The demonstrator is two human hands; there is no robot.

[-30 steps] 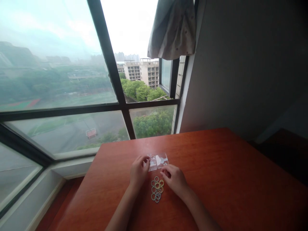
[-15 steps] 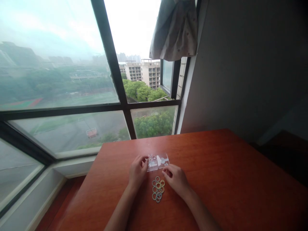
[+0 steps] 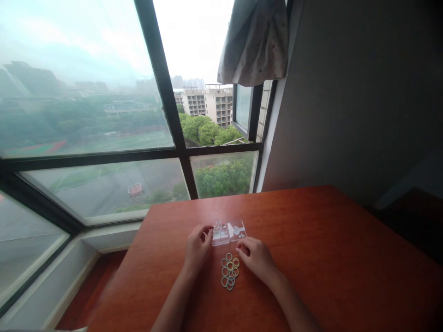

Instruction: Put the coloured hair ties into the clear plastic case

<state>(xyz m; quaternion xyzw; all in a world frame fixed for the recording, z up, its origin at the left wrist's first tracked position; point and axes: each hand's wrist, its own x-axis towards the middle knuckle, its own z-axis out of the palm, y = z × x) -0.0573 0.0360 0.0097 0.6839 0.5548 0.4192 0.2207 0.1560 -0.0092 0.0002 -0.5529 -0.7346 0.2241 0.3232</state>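
Red-brown table (image 3: 328,240) under a big window (image 3: 86,115). Clear box (image 3: 231,232) lies toward the table's far left corner; left hand (image 3: 198,246) pinches its left end. Small coloured rings (image 3: 230,269) cluster just nearer. Right hand (image 3: 258,258) beside them, fingers curled; whether it holds anything, cannot tell.

No legible text
No lettering or number can be made out on the clear box (image 3: 229,232), rings (image 3: 229,271) or distant buildings (image 3: 211,103).

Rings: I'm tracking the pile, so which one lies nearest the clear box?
The lone ring at the far tip, toward the clear box; the rest cluster nearer the person.
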